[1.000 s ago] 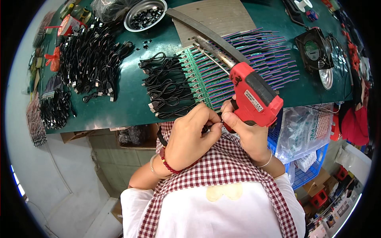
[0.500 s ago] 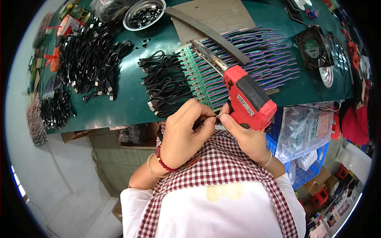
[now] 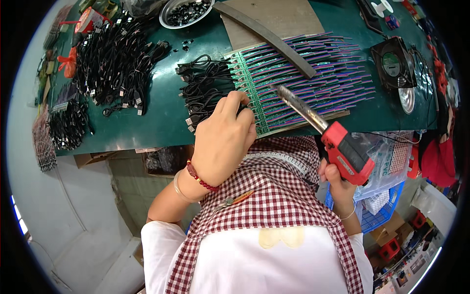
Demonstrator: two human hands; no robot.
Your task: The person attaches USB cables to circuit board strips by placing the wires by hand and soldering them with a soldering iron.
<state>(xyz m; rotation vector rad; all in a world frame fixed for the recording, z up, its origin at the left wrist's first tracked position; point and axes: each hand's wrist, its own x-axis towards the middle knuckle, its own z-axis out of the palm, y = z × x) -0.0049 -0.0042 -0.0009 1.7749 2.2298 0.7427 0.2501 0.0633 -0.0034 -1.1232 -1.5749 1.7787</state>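
Observation:
My right hand (image 3: 338,180) grips a red soldering gun (image 3: 348,154) with a long metal barrel slanting up and left. Its tip (image 3: 283,92) hovers over a row of green circuit boards (image 3: 250,95). My left hand (image 3: 225,132) is at the near left edge of the boards, its fingers bent and closed where the black cables meet them. What those fingertips hold is hidden behind the hand. Coiled black cables (image 3: 203,88) with metal plugs lie left of the boards. Thin coloured wires (image 3: 328,73) fan out to the right.
A curved grey bar (image 3: 269,39) presses across the wires. Behind lies a brown board (image 3: 274,17) and a metal bowl (image 3: 186,13) of small black parts. A large cable heap (image 3: 117,63) fills the left; a black fan (image 3: 391,61) stands at right. A blue crate (image 3: 387,206) sits below the table.
My hands have parted: the left moved up to the boards' edge, and the right moved right and down with the soldering gun. The scene has shifted slightly.

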